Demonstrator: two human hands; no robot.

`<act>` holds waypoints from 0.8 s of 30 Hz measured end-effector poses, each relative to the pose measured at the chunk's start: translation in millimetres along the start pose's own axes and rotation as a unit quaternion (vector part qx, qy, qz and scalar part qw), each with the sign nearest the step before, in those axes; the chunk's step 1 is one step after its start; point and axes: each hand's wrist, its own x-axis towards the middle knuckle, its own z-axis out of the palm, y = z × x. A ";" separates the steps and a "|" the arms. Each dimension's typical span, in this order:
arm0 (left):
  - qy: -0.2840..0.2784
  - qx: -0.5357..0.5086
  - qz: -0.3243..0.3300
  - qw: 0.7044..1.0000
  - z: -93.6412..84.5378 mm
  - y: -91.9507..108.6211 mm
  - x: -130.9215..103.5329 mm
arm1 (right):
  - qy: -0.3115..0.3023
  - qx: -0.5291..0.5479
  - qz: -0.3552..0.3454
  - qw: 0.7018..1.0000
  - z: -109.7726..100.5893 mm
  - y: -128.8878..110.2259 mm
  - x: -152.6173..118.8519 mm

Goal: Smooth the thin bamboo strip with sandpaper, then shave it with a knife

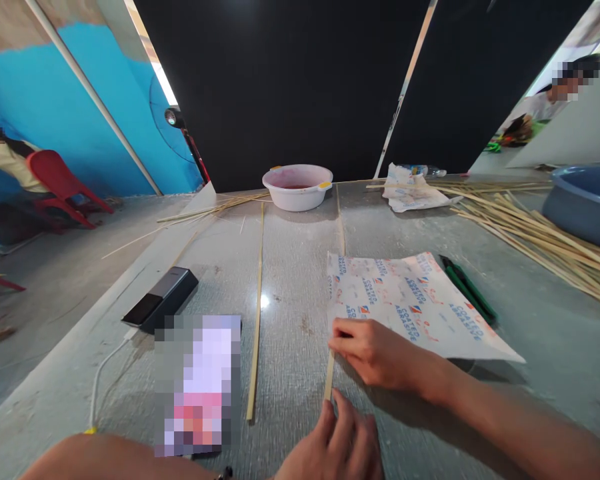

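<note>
My left hand (333, 440) is at the bottom centre, thumb and forefinger pinched on the near end of a thin bamboo strip (329, 379). Just above it, my right hand (363, 350) closes its fingers on the same strip, beside the lower left edge of a sheet of coated abrasive paper (380, 287). The strip's far part shows beyond the paper. Another bamboo strip (257, 313) lies lengthwise to the left of my hands. A green-handled tool (467, 290) lies partly behind the paper's right edge.
A phone (203, 387) and a dark device (163, 300) with a white cable lie left. A white basin (297, 188) stands at the back. Bamboo strips (535, 233), a crumpled sheet (410, 190) and a blue-grey tub (587, 207) are right. People sit beyond on both sides.
</note>
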 end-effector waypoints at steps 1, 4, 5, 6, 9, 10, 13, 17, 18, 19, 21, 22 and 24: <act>0.001 0.003 -0.002 1.000 -0.4 -0.7 0.5 | -0.012 0.007 -0.010 1.000 0.7 -0.4 -0.1; -0.005 0.004 0.000 1.000 -0.8 -1.4 0.4 | -0.039 0.036 -0.027 0.998 1.5 -1.3 0.6; -0.011 0.001 0.002 1.000 -0.5 -1.1 -0.2 | -0.034 0.033 -0.023 0.999 1.0 -0.9 1.1; -0.016 -0.003 0.002 1.000 0.1 -0.4 -0.9 | -0.023 0.023 -0.016 0.999 0.3 -0.3 1.6; -0.023 -0.003 -0.005 1.000 2.5 2.3 -2.8 | -0.014 -0.007 -0.003 1.000 -0.6 -0.4 2.1; -0.019 0.000 -0.008 1.000 3.3 3.2 -3.0 | -0.024 -0.003 -0.010 1.000 -0.2 -1.5 2.0; -0.004 0.002 -0.023 1.000 3.5 4.3 -2.1 | -0.051 0.033 -0.036 0.998 1.1 -4.8 1.3; -0.004 -0.008 -0.023 1.000 1.2 2.9 -0.5 | -0.015 -0.004 -0.005 1.000 -0.2 -5.6 0.9; -0.004 -0.001 -0.018 1.000 0.8 2.5 -0.4 | -0.017 -0.016 -0.001 1.000 -0.3 -6.5 0.8; -0.001 0.009 -0.014 1.000 0.6 2.3 -0.4 | -0.027 -0.017 -0.005 0.999 -0.1 -7.9 0.7; 0.006 0.033 -0.013 0.999 0.6 2.6 -0.7 | -0.058 0.009 -0.026 0.998 0.6 -11.2 0.6; 0.010 0.037 -0.014 0.999 0.8 3.0 -1.0 | -0.068 0.025 -0.034 0.997 0.7 -12.2 0.6; 0.008 0.024 -0.017 1.000 1.4 4.3 -1.7 | -0.060 0.033 -0.033 0.997 0.0 -11.9 0.7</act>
